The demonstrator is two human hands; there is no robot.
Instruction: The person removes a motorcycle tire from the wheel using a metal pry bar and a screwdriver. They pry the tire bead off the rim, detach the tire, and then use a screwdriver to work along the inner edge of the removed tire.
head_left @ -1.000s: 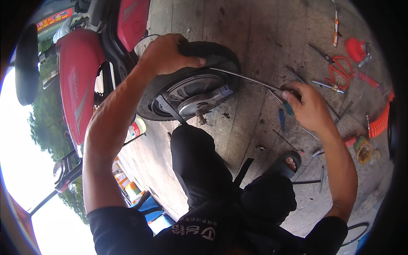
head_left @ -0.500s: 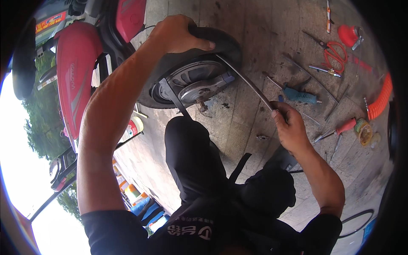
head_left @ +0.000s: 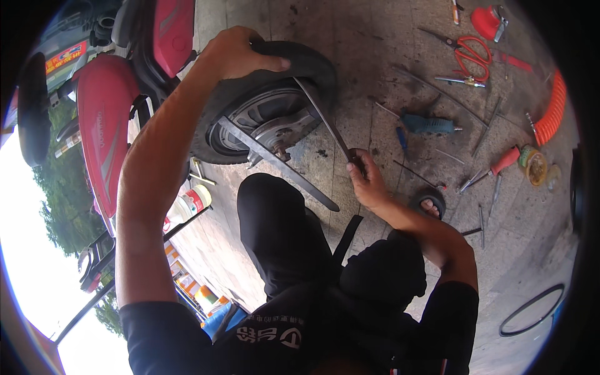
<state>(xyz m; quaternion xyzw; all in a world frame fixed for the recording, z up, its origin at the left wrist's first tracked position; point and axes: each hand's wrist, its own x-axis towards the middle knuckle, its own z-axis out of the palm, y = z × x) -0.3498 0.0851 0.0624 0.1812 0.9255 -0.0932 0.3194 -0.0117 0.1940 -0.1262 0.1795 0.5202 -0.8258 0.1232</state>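
My left hand (head_left: 240, 55) is wrapped over the black tyre (head_left: 312, 62) of a scooter wheel, its thumb along the sidewall. My right hand (head_left: 367, 178) grips the near end of a metal tyre lever (head_left: 325, 119). This lever's far end is tucked at the edge between tyre and rim, a little right of my left thumb. A second, flat tyre lever (head_left: 294, 175) stays lodged at the near left of the rim and sticks out past my knee. Between the two levers sits the wheel's hub (head_left: 269, 134) with its axle bolt.
The red scooter body (head_left: 109, 125) stands at the left, near a white tub (head_left: 190, 203). On the floor at right lie red-handled scissors (head_left: 472, 56), a teal air tool (head_left: 428, 124), an orange coiled hose (head_left: 551, 106), a red-handled screwdriver (head_left: 505, 160) and an open jar (head_left: 534, 167).
My right hand has swung the lever's near end left and toward me. More of the second lever now shows beyond my knee. My left hand keeps its hold on the tyre.
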